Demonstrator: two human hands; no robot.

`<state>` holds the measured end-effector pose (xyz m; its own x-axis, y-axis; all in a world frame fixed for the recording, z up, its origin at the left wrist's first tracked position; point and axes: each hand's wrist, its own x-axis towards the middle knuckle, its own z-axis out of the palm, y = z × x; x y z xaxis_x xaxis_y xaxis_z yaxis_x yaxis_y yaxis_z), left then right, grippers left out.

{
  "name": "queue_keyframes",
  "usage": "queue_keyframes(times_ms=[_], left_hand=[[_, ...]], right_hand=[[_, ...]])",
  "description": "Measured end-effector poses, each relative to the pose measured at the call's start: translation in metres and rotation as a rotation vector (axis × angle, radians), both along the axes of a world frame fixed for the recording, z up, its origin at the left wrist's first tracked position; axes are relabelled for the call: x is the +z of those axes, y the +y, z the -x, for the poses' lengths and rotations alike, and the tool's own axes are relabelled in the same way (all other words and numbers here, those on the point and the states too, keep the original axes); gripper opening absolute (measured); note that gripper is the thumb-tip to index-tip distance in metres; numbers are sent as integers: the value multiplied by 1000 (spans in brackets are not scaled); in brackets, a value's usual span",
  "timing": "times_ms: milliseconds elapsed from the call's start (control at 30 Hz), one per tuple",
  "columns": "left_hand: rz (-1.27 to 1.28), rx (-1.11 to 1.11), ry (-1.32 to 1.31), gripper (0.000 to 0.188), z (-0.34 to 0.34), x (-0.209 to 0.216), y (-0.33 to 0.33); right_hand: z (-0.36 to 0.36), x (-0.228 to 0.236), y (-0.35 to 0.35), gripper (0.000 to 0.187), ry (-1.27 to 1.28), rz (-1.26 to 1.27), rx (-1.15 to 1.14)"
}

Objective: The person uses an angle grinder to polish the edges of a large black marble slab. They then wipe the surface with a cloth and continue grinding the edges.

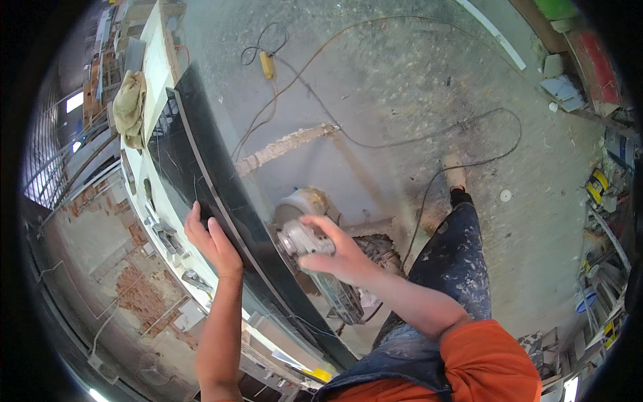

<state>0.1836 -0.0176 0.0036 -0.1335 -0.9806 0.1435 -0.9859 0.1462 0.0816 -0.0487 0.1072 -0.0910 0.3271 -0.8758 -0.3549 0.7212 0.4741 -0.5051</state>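
A long black polished slab (218,157) lies along a white bench, with a lighter strip running lengthwise on it. My left hand (213,242) rests on the slab's top with its fingers stretched out. My right hand (345,258) is wrapped round the metal head of an angle grinder (303,240). The grinder's front is held against or close by the slab's right edge; I cannot tell whether it touches. Its dark body slants down below my hand.
A power cord (429,137) loops over the dusty floor to a yellow socket block (267,65). On the white bench (156,57) lie a crumpled cloth (129,107) and several tools. A round tub (311,201) stands behind the grinder. Boards and clutter line the right side.
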Motion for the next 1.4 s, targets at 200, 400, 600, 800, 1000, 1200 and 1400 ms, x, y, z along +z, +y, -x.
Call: queue_keyframes(times_ms=[200, 400, 600, 800, 1000, 1200, 1400], left_hand=[[-5, -21, 10, 48, 3, 5, 3], [-63, 4, 98, 51, -2, 6, 4], [-81, 1, 51, 54, 2, 8, 2], [-87, 46, 130, 54, -3, 9, 9], [-70, 31, 77, 54, 1, 7, 7], [-44, -3, 85, 53, 6, 4, 0], [-38, 13, 14, 52, 5, 7, 4]], right_hand=[[12, -6, -126, 80, 27, 92, -220], [30, -13, -243, 78, -132, 143, -308], [18, -21, -206, 76, 27, 155, -270], [10, -3, -40, 79, -47, 46, 24], [5, -3, -46, 78, -16, -9, 6], [16, -17, -192, 73, -169, 49, -225], [17, -9, -147, 80, 24, 99, -191]])
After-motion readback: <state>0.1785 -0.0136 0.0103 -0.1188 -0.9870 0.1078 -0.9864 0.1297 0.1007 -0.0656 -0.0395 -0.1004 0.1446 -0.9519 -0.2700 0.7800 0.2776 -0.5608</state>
